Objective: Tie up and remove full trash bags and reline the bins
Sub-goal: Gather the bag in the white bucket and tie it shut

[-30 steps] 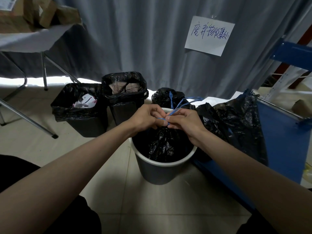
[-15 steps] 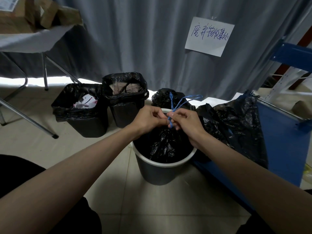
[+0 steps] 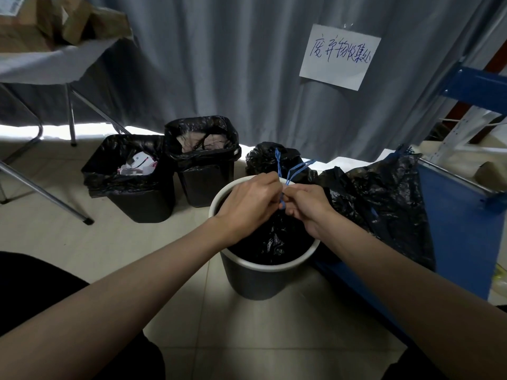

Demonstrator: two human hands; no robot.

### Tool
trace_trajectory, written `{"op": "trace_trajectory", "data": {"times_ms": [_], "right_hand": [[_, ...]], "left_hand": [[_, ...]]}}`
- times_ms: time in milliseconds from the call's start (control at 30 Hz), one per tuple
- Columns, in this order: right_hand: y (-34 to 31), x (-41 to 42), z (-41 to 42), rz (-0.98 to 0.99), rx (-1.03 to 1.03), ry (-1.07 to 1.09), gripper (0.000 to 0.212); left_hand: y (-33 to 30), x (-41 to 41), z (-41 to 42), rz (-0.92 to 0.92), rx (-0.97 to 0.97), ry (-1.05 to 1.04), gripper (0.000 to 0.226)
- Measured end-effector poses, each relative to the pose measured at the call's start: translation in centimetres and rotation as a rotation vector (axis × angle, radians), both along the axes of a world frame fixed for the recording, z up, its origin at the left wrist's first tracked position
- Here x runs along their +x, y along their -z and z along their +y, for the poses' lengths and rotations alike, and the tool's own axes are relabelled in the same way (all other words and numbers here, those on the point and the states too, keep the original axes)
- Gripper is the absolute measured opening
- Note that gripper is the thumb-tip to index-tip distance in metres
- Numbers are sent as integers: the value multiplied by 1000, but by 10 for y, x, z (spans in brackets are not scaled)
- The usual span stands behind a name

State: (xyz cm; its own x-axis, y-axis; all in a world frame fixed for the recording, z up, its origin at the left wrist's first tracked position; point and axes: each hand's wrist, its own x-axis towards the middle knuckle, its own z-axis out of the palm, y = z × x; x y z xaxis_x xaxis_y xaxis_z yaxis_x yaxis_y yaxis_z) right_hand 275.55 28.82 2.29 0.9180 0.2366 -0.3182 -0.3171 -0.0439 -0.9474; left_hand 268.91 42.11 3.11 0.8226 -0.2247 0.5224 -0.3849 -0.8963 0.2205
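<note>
Over the round bin (image 3: 255,281), both hands pinch the thin blue drawstring (image 3: 290,174) of the soft, crinkly black bag (image 3: 274,237), which is probably light and best lifted by its gathered neck.

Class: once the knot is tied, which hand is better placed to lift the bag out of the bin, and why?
Probably the left hand: it grips the drawstring over the middle of the bag in the bin, while the right hand pinches the loose ends.

Curtained waste corner: lined bins (image 3: 137,185), shelving (image 3: 477,89).
</note>
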Motion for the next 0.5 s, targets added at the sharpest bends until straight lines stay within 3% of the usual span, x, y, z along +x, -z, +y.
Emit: {"op": "trace_trajectory", "data": {"times_ms": [333, 500], "right_hand": [[-6, -3, 0, 6, -24, 4, 11], [-4, -2, -4, -48, -91, -48, 15]], "left_hand": [[-2, 1, -1, -80, 3, 134, 15], [-11, 4, 2, 137, -134, 109, 22]]}}
